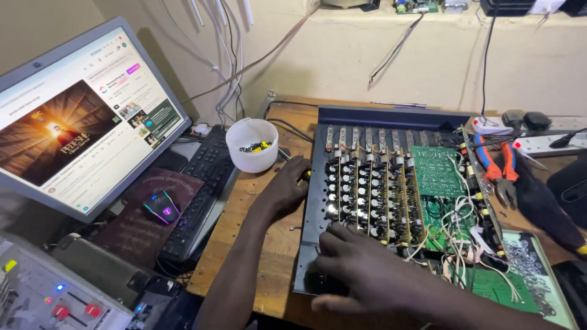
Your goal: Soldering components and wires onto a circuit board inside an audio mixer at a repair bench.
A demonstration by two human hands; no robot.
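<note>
Dark blue sheet metal forms the chassis of an opened audio mixer [391,116], which is laid flat on the wooden workbench [244,244] with its underside up, so that the circuit boards are exposed. The left hand [284,189] is pressed against the chassis's left edge, fingers curled loosely around something small and yellow-tipped that cannot be made out; the unit appears to be steadied this way. The right hand [361,275] is spread palm-down over the near corner of the boards, fingers bent onto the components; whether anything is pinched cannot be told. Rows of channel strips [367,183] with capacitors are seen, beside a green circuit board [435,171] and loose white wiring [461,232]. A white plastic cup [252,144] of small parts is kept just beside the left hand, within reach. Orange-and-blue-handled pliers [498,165] are laid at the mixer's right.
</note>
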